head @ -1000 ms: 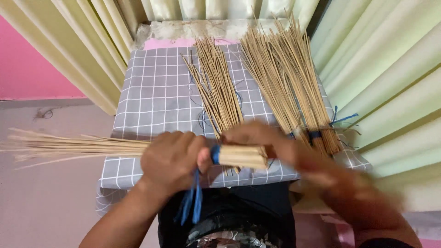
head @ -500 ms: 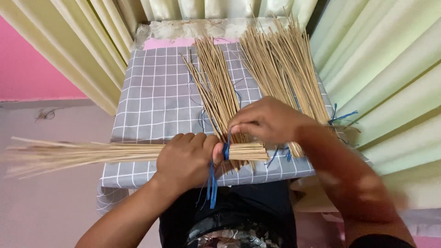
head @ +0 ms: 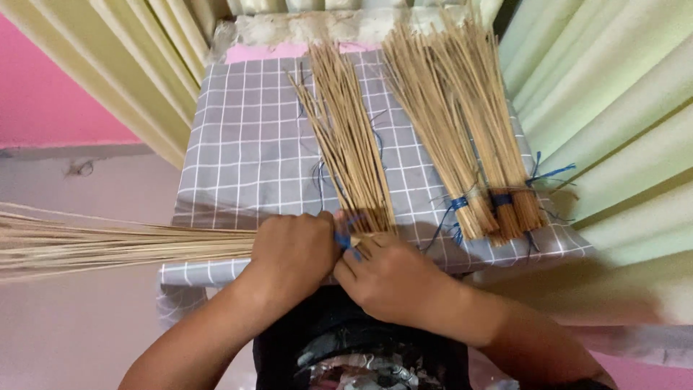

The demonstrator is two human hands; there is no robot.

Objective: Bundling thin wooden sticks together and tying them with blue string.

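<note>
Your left hand (head: 292, 253) stays clamped on the stick bundle (head: 123, 245) at the bench's (head: 238, 144) near edge. Your right hand (head: 393, 278) has dropped from above the bundle to its near end, fingers (head: 354, 263) pinched on the blue string (head: 345, 240).

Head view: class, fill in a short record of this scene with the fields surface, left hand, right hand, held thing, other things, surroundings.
surface: grey checked cloth over a small table
left hand: left hand closed around the stick bundle
right hand: right hand at the blue string on the bundle's end
held thing: bundle lies sideways, tips fanning leftward past the table edge
other things: loose sticks; tied bundles bound with blue string
surroundings: pale green curtains, pink wall
</note>
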